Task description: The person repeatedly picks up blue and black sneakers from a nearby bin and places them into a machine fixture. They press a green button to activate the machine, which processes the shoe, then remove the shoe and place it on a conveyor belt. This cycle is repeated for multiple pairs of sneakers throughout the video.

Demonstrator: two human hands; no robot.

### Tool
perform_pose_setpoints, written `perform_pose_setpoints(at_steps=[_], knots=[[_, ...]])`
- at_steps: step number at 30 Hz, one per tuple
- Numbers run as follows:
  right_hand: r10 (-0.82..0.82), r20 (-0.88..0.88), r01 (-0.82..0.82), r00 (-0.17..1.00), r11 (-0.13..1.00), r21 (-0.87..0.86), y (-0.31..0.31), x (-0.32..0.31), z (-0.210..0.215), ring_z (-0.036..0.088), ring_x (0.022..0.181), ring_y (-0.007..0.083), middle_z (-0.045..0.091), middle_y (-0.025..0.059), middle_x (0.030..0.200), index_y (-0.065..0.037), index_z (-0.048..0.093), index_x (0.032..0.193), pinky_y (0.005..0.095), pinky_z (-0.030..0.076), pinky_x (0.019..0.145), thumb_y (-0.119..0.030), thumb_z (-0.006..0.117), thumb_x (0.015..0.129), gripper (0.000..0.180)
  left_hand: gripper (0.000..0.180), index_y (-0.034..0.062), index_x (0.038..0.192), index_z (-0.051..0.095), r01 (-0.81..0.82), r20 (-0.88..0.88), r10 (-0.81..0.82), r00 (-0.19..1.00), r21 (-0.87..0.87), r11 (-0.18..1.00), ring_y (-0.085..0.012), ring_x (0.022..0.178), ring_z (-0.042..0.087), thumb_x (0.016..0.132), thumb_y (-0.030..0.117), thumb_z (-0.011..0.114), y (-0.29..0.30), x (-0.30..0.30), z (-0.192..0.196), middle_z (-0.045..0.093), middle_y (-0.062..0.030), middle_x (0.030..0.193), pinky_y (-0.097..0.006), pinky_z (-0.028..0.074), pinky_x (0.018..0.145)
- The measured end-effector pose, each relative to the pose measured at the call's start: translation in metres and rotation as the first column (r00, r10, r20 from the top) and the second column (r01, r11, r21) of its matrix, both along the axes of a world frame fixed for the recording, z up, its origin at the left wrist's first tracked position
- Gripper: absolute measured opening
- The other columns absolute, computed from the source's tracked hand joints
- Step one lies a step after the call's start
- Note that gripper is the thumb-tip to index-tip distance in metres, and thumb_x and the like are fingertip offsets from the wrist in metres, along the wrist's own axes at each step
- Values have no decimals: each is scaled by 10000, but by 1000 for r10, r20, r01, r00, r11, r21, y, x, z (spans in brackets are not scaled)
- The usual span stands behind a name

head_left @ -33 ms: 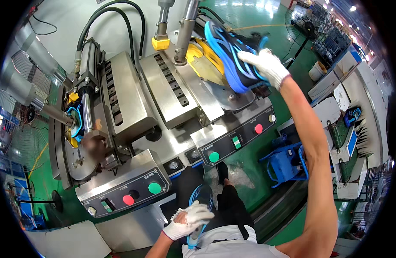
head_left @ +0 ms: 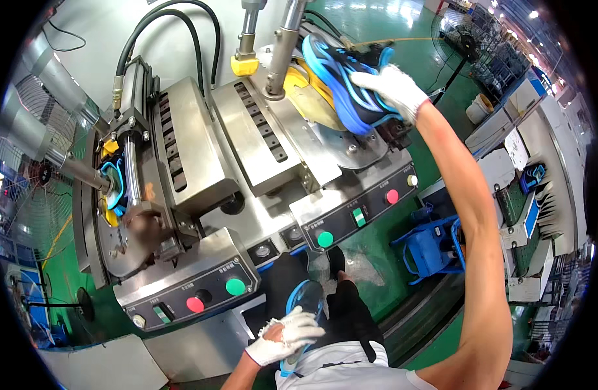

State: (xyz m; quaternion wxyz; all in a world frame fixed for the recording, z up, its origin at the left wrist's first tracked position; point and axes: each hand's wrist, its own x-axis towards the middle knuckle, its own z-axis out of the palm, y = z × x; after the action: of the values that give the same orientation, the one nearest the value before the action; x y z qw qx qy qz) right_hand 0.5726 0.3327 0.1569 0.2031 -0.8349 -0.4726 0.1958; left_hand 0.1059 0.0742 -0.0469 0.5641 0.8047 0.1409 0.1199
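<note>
Green floor (head_left: 393, 23), steel machine (head_left: 204, 143), right grip (head_left: 396, 92) holding blue shoe (head_left: 338, 81)

Bright light fills the scene; ceiling lamps (head_left: 533, 13) glare beyond the right hand (head_left: 395, 93), which looks slightly blurred. Reflections whiten the floor (head_left: 390, 19) past it and streak the steel machine (head_left: 198, 143) to its left. Outer edges bow toward black corners.
</note>
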Motion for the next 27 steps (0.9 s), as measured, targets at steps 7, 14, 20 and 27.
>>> perform_pose_setpoints(at_steps=[7, 14, 20, 27], knots=[[241, 366, -209, 899, 970, -125, 135, -27, -80, 692, 1239, 362, 698, 250, 1350, 25, 718, 1295, 425, 534, 1072, -599, 727, 790, 803, 533, 144, 1452, 648, 35, 83, -29, 996, -60, 998, -326, 1446, 501, 920, 158, 626, 15, -23, -9, 623, -97, 1418, -503, 297, 1287], [269, 526, -237, 807, 963, -128, 150, -32, -120, 699, 1215, 356, 728, 207, 1304, -26, 751, 1223, 429, 560, 1034, -560, 643, 859, 655, 654, 155, 1403, 664, 143, -51, -152, 987, -154, 978, -344, 1473, 481, 756, 56, 667, 27, -42, -8, 618, -119, 1420, -580, 226, 1314], [348, 560, -289, 752, 938, -194, 152, -37, -95, 664, 1285, 343, 695, 234, 1358, 2, 717, 1280, 430, 544, 1060, -643, 635, 915, 745, 559, 139, 1361, 694, 60, -62, -72, 996, -181, 982, -362, 1432, 526, 802, 119, 690, 30, -45, 17, 650, -115, 1386, -623, 262, 1278], [296, 445, -279, 845, 954, -105, 144, -31, -88, 673, 1278, 333, 693, 221, 1372, -23, 698, 1324, 403, 539, 1065, -644, 652, 873, 769, 506, 100, 1344, 704, 8, -98, -25, 995, -178, 984, -378, 1421, 542, 838, 100, 695, 17, -35, 42, 669, -146, 1361, -632, 258, 1274]])
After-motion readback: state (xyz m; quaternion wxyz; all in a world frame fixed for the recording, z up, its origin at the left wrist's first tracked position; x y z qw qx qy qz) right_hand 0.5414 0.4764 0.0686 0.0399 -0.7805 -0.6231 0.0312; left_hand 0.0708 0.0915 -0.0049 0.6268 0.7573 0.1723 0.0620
